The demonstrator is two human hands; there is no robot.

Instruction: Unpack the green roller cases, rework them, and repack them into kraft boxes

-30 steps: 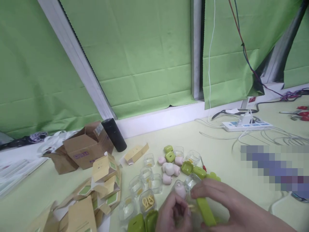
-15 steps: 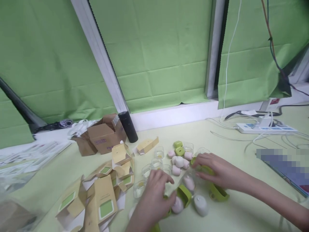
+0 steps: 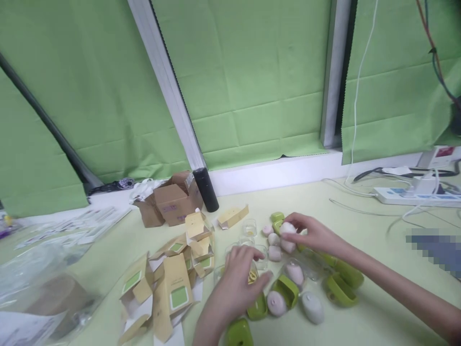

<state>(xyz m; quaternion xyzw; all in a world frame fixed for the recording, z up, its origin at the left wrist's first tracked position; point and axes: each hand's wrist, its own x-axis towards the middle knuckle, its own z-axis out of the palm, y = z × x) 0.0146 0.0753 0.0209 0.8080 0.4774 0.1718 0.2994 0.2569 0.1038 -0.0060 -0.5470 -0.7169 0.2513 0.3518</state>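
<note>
My right hand [image 3: 317, 235] has its grip clamped on a smooth white rounded piece [image 3: 287, 229] just by pale pink rounded pieces [image 3: 274, 253] on the counter [image 3: 382, 327]; my left hand [image 3: 234, 273], fingers apart, is near clear plastic cups [image 3: 249, 227]. I'd pinch squarely, since curved sides could slip

I see the right hand [image 3: 306, 233] gripping a white rounded piece [image 3: 287, 228] — the left hand [image 3: 236, 275] spread near an open green case [image 3: 287, 289].
</note>
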